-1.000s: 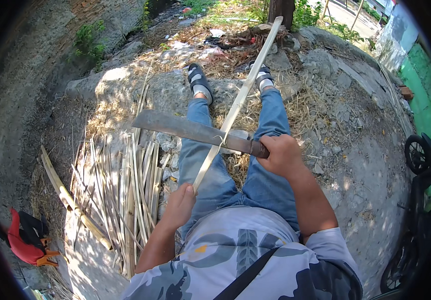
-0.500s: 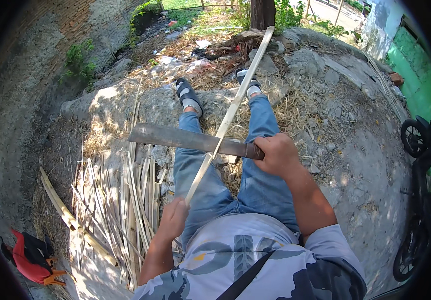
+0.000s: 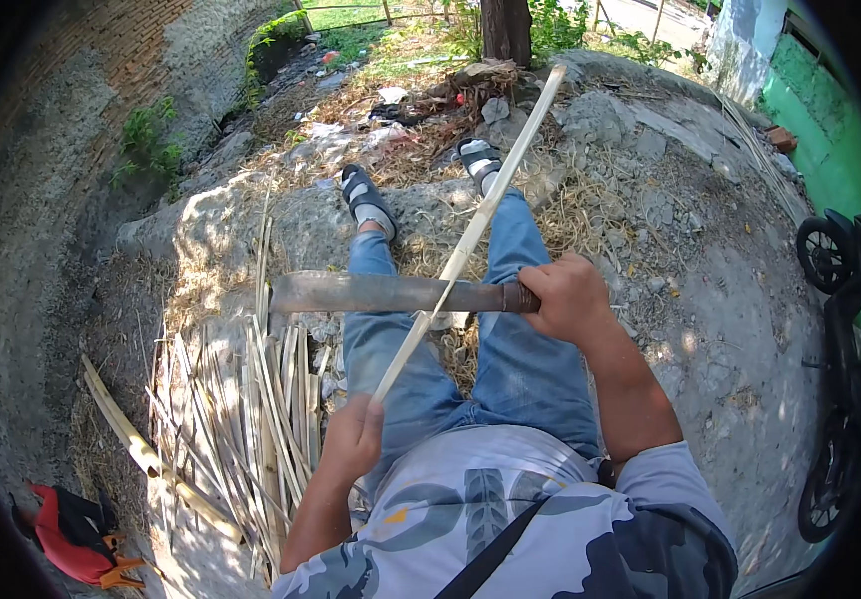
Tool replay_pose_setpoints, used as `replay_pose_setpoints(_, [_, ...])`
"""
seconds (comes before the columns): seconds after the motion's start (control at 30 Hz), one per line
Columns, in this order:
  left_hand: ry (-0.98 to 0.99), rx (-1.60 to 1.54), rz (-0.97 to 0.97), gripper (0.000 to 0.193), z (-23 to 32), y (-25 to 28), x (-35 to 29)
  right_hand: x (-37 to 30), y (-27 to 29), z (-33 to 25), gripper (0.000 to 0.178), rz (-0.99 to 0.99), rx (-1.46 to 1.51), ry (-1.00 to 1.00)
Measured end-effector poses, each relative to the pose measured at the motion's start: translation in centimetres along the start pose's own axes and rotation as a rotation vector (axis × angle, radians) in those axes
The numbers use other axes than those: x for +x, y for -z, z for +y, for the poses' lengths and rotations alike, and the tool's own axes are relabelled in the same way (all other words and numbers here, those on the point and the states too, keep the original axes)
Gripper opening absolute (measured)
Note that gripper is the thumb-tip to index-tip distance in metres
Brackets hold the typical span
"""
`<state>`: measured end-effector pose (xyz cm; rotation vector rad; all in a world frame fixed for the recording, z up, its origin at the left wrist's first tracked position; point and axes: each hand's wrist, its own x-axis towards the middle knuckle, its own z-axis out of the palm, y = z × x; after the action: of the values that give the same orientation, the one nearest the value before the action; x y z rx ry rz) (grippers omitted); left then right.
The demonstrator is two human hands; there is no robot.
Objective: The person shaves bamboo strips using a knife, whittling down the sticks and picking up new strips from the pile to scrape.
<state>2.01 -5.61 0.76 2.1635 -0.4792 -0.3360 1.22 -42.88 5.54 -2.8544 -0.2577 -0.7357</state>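
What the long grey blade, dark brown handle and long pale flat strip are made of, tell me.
Long grey blade: likely steel, worn, mottled, by its flat grey sheen.
Dark brown handle: perhaps wood or wrapping, dull, ridged; the right hand hides most.
Long pale flat strip: probably bamboo, matte, by its straight, creamy length.

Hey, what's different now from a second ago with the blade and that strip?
The machete in the right hand has swung its tip toward the wearer, now lying nearly straight across. Nothing was taken up or let go: the left hand still holds the pale strip.
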Motion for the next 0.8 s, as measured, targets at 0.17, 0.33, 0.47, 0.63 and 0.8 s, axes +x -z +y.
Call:
replay_pose_setpoints(0.17, [-0.014, 0.02, 0.014, 0.044, -0.6, -1.1, 1.7, -1.0, -1.7, -2.3, 0.024, 0.006, 0.115, -0.146])
replay_pose_setpoints(0.33, [-0.074, 0.026, 0.051, 0.042, -1.3, -1.1, 2.0, -1.0, -1.2, -1.7, 0.024, -0.043, 0.104, -0.034])
replay_pose_setpoints(0.47, [-0.032, 0.109, 0.02, 0.038, 0.2, 0.6, 1.1, -0.9, 0.0, 1.3, 0.025, -0.035, 0.001, -0.095])
replay_pose_setpoints(0.63, [-0.009, -0.012, 0.03, 0.039, -0.8, -1.2, 1.2, -2.3, -1.2, -1.3, 0.023, -0.064, 0.176, -0.224])
replay_pose_setpoints(0.8, [0.015, 0.001, -0.006, 0.039, -1.4, -1.8, 1.3, -2.2, -0.5, -0.9, 0.021, -0.05, 0.167, -0.211])
